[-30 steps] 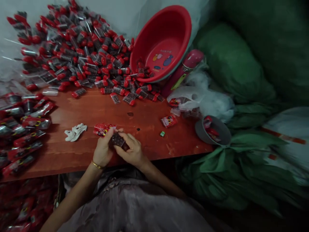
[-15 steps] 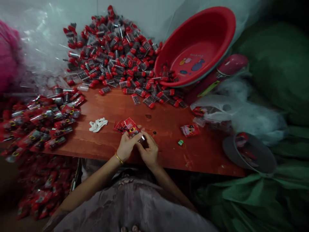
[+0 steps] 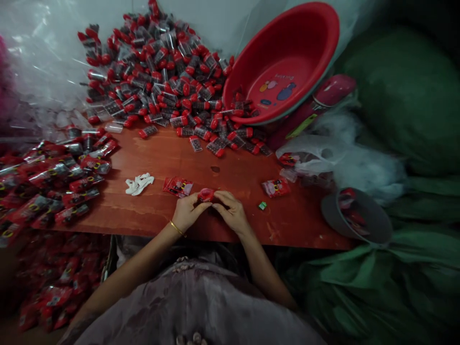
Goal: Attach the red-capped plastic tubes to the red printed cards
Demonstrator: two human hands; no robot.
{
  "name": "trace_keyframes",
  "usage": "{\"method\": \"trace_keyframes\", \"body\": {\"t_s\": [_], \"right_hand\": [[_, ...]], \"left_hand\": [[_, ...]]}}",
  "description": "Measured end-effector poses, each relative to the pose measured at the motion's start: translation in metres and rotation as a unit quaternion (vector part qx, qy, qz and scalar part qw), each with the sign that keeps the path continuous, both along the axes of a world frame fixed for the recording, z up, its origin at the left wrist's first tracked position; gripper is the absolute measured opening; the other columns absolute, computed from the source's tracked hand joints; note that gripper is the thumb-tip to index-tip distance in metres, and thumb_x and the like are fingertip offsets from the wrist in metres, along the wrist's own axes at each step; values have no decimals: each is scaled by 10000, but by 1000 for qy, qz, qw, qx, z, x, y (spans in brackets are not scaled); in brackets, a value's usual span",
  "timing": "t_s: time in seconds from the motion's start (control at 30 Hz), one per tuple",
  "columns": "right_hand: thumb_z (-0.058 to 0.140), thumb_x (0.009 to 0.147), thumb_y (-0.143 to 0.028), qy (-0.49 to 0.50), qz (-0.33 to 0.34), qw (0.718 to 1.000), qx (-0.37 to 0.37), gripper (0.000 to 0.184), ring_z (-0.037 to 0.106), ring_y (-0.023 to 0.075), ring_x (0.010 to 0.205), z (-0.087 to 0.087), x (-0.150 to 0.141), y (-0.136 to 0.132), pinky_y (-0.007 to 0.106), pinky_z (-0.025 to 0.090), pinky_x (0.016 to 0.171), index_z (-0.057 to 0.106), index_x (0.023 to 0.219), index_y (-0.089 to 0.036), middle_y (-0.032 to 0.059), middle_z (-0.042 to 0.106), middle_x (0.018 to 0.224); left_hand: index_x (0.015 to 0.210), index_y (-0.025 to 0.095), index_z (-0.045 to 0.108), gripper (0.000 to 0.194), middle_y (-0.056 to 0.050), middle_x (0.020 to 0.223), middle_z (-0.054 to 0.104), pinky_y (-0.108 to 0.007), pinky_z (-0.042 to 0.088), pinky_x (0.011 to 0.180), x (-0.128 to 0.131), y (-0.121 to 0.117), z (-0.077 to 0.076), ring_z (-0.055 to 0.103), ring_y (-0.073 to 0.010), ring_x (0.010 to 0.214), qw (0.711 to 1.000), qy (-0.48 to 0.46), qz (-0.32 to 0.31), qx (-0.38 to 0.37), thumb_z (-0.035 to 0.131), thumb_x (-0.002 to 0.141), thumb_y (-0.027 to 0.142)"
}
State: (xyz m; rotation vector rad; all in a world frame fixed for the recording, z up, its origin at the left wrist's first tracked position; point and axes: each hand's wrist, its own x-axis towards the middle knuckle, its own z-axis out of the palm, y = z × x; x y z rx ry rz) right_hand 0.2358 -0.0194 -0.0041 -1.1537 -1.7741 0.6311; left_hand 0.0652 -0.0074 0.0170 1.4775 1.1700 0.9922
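Red piece (image 3: pixel 206 194), just one, sits in the grip of left hand (image 3: pixel 185 211) and right hand (image 3: pixel 233 212).

Illumination: dim, cool cast; source outside your view. Palest broad zone: the wall (image 3: pixel 215 19), upper centre. Glare: white streaks on your clear plastic sheeting (image 3: pixel 43 57), upper left; small glints along the tubes (image 3: pixel 168 40); faint sheen across your desk (image 3: pixel 233 167). Shadow: heavy beneath the desk's front edge; near-black upper right corner. Focus: your left hand (image 3: pixel 185 213) and right hand (image 3: pixel 232 215) fairly clear, red item (image 3: pixel 206 194) between them indistinct; green sack (image 3: pixel 402 96) smeared. Distortion: wide-angle stretch toward your view's outer edges.
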Motion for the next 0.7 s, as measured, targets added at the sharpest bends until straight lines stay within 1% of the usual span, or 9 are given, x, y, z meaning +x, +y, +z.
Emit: {"method": "trace_keyframes", "body": {"t_s": [0.1,0.17,0.3,0.47,0.6,0.7], "right_hand": [[525,878,-372,35,17,999,-16,262,625,160,892,-3,5,3,323,520,793,688,1010,-214,54,673,925],[513,883,-386,33,18,999,-19,271,629,154,865,-3,7,3,316,522,769,697,993,-219,50,675,908],[490,888,-426,-2,24,1000,18,309,624,151,843,-3,10,4,326,515,758,699,989,-222,54,687,911],[467,883,-483,-30,12,998,59,364,623,156,758,-7,12,11,341,506,727,718,877,-219,48,707,794],[468,890,-464,-42,23,996,69,346,636,152,741,-6,14,11,368,494,781,715,855,-224,40,718,789],[495,888,-424,-62,17,995,78,291,651,150,745,-5,15,8,398,474,842,707,845,-230,33,726,800]], "left_hand": [[931,240,722,238,-40,892,735,-261,462,769,2,-1,-1,657,-201,798,998,42,-38,13,671,722,342],[943,238,718,256,-54,927,733,-267,467,772,4,-2,-2,664,-212,827,997,63,-41,20,669,722,358],[935,240,712,256,-65,957,730,-288,479,801,6,-3,-7,668,-229,867,995,84,-28,36,667,716,364],[937,235,703,246,-90,970,723,-326,489,836,7,0,-13,662,-253,920,990,121,-33,72,660,728,358],[927,239,703,237,-90,1003,712,-343,477,895,8,0,-15,643,-256,990,989,117,-29,82,687,711,336],[930,236,702,239,-85,1009,709,-360,460,935,8,0,-16,628,-257,1032,989,120,-33,85,704,701,308]]}}
